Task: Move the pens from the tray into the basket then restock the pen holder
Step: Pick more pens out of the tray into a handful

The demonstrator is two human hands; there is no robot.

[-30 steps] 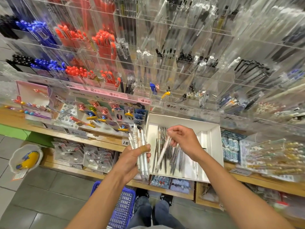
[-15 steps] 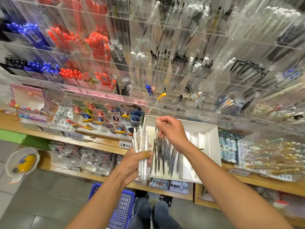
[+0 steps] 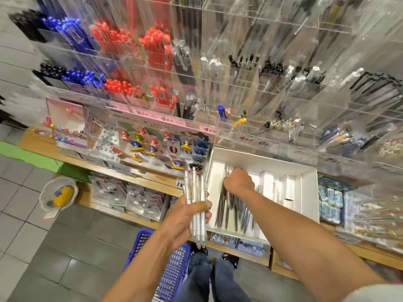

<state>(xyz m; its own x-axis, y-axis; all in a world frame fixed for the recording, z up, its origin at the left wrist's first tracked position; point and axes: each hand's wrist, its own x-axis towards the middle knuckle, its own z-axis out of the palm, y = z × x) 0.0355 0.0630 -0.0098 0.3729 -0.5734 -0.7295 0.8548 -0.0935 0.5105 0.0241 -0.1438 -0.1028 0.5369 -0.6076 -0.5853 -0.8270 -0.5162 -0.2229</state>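
My left hand (image 3: pixel 187 216) grips a bundle of several clear white pens (image 3: pixel 195 192), held upright in front of the shelf edge. To its right a white tray (image 3: pixel 309 192) rests on the wooden shelf with several dark silver pens (image 3: pixel 235 212) lying in it. My right hand (image 3: pixel 238 182) reaches down into the tray's far left part, fingers curled onto the pens there; what the fingertips hold is hidden. A blue basket (image 3: pixel 168 271) hangs below my left forearm. The clear acrylic pen holder wall (image 3: pixel 239 83) rises behind the tray.
Red, blue and black pens (image 3: pixel 152 46) fill the upper left compartments. A card of character pens (image 3: pixel 165 147) leans left of the tray. Packaged goods sit on the lower shelf (image 3: pixel 122 197). A white bowl with a yellow object (image 3: pixel 58 194) stands on the tiled floor at left.
My right hand has moved from above the tray, where it pinched a white pen, down into the tray's pens. The white pen is out of its fingers. The left hand's bundle stays upright.
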